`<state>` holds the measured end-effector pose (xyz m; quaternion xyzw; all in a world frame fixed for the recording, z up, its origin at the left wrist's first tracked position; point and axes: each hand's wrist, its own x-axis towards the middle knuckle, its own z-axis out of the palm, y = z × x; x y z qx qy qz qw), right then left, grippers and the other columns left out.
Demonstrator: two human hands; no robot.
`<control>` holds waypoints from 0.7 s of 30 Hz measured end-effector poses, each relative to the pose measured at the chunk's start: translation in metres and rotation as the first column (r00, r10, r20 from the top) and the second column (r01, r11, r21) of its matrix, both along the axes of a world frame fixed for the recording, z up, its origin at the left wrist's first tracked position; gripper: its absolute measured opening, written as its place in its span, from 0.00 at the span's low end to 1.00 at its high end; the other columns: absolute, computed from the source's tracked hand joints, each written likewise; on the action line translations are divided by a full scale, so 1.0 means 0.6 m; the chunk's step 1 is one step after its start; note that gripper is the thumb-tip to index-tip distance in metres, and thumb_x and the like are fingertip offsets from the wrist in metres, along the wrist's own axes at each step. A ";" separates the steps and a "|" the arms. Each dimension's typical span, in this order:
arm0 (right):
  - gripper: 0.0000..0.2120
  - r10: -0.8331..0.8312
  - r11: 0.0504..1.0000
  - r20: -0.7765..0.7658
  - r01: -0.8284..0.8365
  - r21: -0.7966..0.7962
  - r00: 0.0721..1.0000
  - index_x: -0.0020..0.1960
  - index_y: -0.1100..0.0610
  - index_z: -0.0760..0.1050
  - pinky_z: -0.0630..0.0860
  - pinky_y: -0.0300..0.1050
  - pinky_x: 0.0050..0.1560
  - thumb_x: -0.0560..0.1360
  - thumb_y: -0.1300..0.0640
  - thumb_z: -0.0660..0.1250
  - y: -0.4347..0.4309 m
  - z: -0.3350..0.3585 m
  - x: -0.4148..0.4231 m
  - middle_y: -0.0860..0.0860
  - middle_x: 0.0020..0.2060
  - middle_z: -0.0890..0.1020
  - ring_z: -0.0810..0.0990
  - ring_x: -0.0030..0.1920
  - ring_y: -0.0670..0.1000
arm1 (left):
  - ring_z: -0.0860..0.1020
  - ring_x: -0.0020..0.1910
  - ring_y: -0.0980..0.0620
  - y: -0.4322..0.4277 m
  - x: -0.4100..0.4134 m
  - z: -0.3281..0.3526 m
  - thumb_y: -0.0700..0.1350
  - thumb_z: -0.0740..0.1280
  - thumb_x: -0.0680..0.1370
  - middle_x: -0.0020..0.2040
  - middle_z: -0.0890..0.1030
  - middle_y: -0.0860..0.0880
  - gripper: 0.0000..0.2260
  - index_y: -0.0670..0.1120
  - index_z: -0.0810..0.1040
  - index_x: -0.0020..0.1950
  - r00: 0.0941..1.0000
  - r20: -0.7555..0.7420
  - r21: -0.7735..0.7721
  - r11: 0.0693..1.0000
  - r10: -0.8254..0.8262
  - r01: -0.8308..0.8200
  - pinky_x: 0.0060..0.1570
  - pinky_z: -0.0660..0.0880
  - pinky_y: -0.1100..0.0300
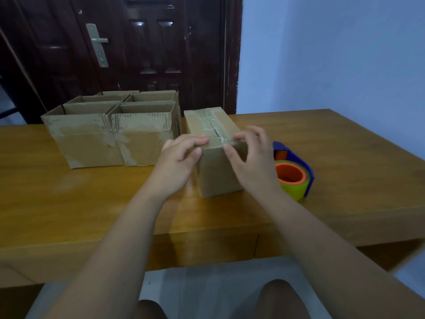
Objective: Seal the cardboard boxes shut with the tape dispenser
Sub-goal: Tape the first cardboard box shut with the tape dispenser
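Taped cardboard box [216, 176] mid-table [69, 192]; near top edge pinched by left hand [181, 157] and right hand [250, 157], thumbs on front face. Tape dispenser [293, 171] just right of box, open boxes [110, 130] at left.

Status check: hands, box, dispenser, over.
Gripping closed box at near top edge: left hand, right hand. Clear tape along its top seam. Blue tape dispenser lies on table right of box, untouched. At left, open boxes; nothing in the way.

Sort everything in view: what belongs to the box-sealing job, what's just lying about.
Job: taped brown cardboard box; open brown cardboard boxes; blue tape dispenser with yellow-green roll; left hand; right hand.
Lying about: wooden table; dark brown door; blue wall.
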<state>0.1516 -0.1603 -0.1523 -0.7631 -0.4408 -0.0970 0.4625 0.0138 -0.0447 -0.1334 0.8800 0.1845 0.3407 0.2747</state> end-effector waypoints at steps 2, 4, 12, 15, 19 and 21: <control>0.18 -0.108 0.994 0.164 0.106 0.022 0.980 0.60 0.49 0.76 0.68 0.46 0.58 0.77 0.40 0.59 -0.002 -0.002 -0.023 0.54 0.62 0.67 0.65 0.62 0.53 | 0.71 0.60 0.52 -0.013 -0.004 0.015 0.50 0.57 0.82 0.58 0.77 0.61 0.12 0.58 0.77 0.61 0.998 -0.051 0.120 0.992 0.035 -0.029 0.55 0.63 0.59; 0.24 -0.120 0.993 0.206 0.120 0.016 0.971 0.59 0.47 0.78 0.68 0.47 0.57 0.75 0.35 0.54 -0.009 -0.005 -0.036 0.55 0.62 0.67 0.64 0.62 0.55 | 0.69 0.55 0.56 -0.030 -0.010 0.025 0.51 0.57 0.81 0.53 0.77 0.65 0.12 0.60 0.78 0.59 0.996 -0.088 0.123 0.992 0.002 0.009 0.52 0.64 0.60; 0.32 -0.143 0.989 0.273 0.149 0.002 0.951 0.54 0.54 0.71 0.67 0.47 0.56 0.65 0.28 0.59 -0.044 -0.006 -0.045 0.52 0.57 0.71 0.65 0.61 0.55 | 0.68 0.65 0.55 -0.024 -0.009 0.036 0.47 0.58 0.82 0.63 0.76 0.55 0.13 0.51 0.78 0.63 0.992 0.062 0.109 0.987 0.109 -0.116 0.68 0.65 0.49; 0.26 -0.090 0.995 0.201 0.079 0.064 0.975 0.52 0.53 0.68 0.65 0.45 0.57 0.65 0.35 0.63 -0.060 -0.014 -0.048 0.50 0.56 0.70 0.65 0.61 0.53 | 0.61 0.72 0.52 -0.019 -0.005 0.053 0.47 0.61 0.81 0.72 0.67 0.53 0.16 0.52 0.72 0.68 0.958 0.131 0.127 0.954 0.256 -0.272 0.70 0.54 0.53; 0.20 0.130 0.984 0.027 -0.132 0.116 0.991 0.53 0.49 0.66 0.64 0.40 0.58 0.64 0.45 0.66 -0.094 -0.026 -0.040 0.46 0.56 0.66 0.65 0.61 0.50 | 0.58 0.73 0.54 -0.011 -0.015 0.075 0.54 0.61 0.80 0.76 0.59 0.54 0.23 0.55 0.61 0.75 0.939 0.184 -0.119 0.955 0.290 -0.272 0.65 0.55 0.64; 0.20 0.227 0.972 -0.033 -0.225 0.063 0.973 0.54 0.43 0.64 0.64 0.33 0.57 0.65 0.50 0.68 -0.107 -0.027 -0.035 0.46 0.57 0.64 0.64 0.60 0.47 | 0.65 0.68 0.57 -0.006 -0.020 0.080 0.56 0.59 0.80 0.69 0.68 0.58 0.23 0.55 0.62 0.74 0.948 0.228 -0.317 0.938 0.223 -0.144 0.64 0.61 0.62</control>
